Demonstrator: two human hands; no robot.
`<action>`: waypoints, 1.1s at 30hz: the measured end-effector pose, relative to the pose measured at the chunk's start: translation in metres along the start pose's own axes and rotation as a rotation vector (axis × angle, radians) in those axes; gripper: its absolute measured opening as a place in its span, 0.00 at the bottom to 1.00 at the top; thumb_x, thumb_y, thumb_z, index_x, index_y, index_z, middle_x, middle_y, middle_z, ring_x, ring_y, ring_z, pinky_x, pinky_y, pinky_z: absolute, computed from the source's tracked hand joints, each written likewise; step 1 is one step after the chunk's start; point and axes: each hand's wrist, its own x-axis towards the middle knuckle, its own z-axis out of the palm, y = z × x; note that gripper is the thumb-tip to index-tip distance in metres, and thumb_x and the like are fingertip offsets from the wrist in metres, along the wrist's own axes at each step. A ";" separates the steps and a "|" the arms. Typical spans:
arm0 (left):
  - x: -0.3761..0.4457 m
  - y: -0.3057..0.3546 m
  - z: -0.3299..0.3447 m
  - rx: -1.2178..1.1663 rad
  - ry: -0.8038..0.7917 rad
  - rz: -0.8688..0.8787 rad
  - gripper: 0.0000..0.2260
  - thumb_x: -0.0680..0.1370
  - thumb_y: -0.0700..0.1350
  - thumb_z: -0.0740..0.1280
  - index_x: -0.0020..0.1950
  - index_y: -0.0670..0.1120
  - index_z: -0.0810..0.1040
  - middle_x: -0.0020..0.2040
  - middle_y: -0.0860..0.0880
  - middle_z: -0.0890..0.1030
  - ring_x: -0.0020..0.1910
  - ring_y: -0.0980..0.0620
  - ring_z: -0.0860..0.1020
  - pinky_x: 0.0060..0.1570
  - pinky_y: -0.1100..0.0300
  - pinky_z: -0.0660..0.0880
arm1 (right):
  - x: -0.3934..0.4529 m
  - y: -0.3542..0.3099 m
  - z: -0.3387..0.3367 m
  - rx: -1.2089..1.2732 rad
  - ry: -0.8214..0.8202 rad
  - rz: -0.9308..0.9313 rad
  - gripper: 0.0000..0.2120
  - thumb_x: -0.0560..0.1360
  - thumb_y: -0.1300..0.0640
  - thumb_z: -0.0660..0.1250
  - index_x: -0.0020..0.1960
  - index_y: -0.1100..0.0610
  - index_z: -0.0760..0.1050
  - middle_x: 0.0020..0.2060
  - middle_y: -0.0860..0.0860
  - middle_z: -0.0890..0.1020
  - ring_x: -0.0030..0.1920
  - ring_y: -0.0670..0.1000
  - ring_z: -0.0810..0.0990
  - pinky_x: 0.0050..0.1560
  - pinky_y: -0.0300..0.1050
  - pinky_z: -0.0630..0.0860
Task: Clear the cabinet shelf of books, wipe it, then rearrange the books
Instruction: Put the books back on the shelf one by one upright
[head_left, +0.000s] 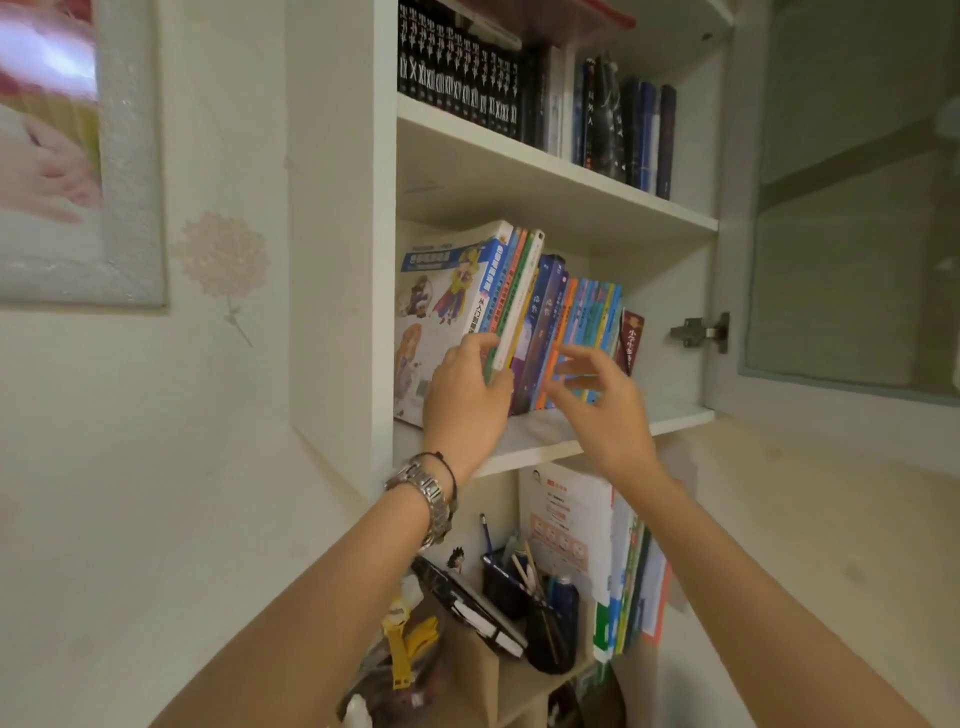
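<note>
So the middle shelf (675, 415) of the white cabinet (337, 260) is packed with a row of books (545, 317), sitting around the centre of the frame. They all lean to the right, tall ones on the left, shorter ones toward the right end. The big illustrated book (441, 312) with cartoon figures on its cover stands at the far left of the row.

The left hand (467, 395) is gripping a few tall thin books next to that big one, fingers curled round their lower spines, thumb side tucked against the next book along. There's a metal watch (428, 499) and a dark cord on that wrist.

The right hand (602, 400) is just right of it, fingers spread and loosely bent in front of the blue and orange spines. It's blurry, so I can't tell if it's actually touching them, but it isn't holding anything.

Upper shelf has a run of black volumes (457, 78). Down below, lower centre, there's a pen pot (550, 634) and some upright booklets (623, 571). The cabinet door (852, 208) hangs open on the right.
</note>
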 end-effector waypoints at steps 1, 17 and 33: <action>-0.013 0.004 -0.001 -0.074 -0.016 0.044 0.15 0.79 0.44 0.64 0.65 0.50 0.71 0.62 0.52 0.76 0.60 0.55 0.74 0.60 0.61 0.71 | -0.013 0.000 -0.009 0.019 0.017 0.017 0.15 0.76 0.59 0.69 0.61 0.51 0.74 0.50 0.45 0.80 0.51 0.45 0.78 0.48 0.31 0.72; -0.269 -0.040 0.058 -0.605 -0.704 -0.413 0.07 0.76 0.49 0.68 0.53 0.55 0.78 0.48 0.66 0.81 0.50 0.67 0.78 0.51 0.71 0.74 | -0.303 0.028 -0.102 0.018 0.097 0.566 0.15 0.75 0.62 0.68 0.59 0.50 0.75 0.47 0.42 0.83 0.49 0.42 0.81 0.46 0.32 0.76; -0.459 -0.013 0.103 -0.741 -1.366 -0.552 0.06 0.76 0.48 0.68 0.53 0.52 0.80 0.48 0.60 0.82 0.51 0.64 0.78 0.53 0.66 0.72 | -0.554 -0.044 -0.157 -0.343 0.705 1.058 0.14 0.74 0.62 0.70 0.58 0.49 0.78 0.47 0.46 0.84 0.50 0.47 0.82 0.49 0.45 0.78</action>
